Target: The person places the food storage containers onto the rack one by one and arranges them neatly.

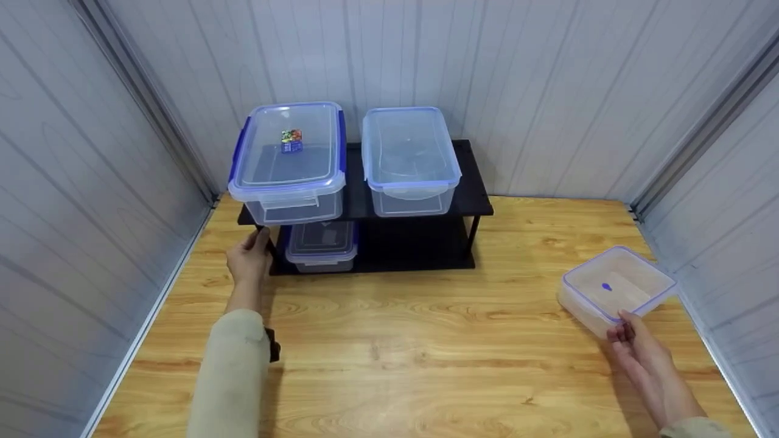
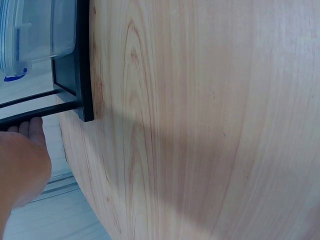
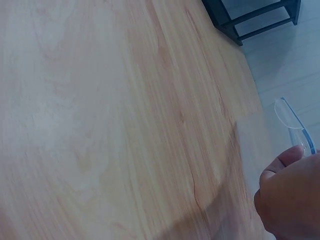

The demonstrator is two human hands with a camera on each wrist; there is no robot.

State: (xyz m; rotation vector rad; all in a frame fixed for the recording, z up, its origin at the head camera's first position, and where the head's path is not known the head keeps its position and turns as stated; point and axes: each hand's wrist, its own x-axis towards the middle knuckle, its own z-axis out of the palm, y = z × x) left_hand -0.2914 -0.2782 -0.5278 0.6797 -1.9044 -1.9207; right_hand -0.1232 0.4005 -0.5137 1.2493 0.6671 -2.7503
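At the left front post of a black two-tier rack [image 1: 420,243], my left hand [image 1: 248,255] grips the post just under the upper shelf; the left wrist view shows the fingers [image 2: 35,129] against the post. Off to the right, my right hand [image 1: 645,359] pinches the near rim of a clear lidded food container [image 1: 627,274] with a blue edge, thumb on top. Whether its base touches the table cannot be told. In the right wrist view the hand [image 3: 292,195] hides much of that container [image 3: 255,145].
A large blue-clipped container [image 1: 286,176] and another clear container [image 1: 411,158] stand on the upper shelf. A smaller lidded box [image 1: 322,243] sits on the lower shelf at left. Pale panel walls [image 1: 426,55] bound the wooden table [image 1: 389,353] at the back and both sides.
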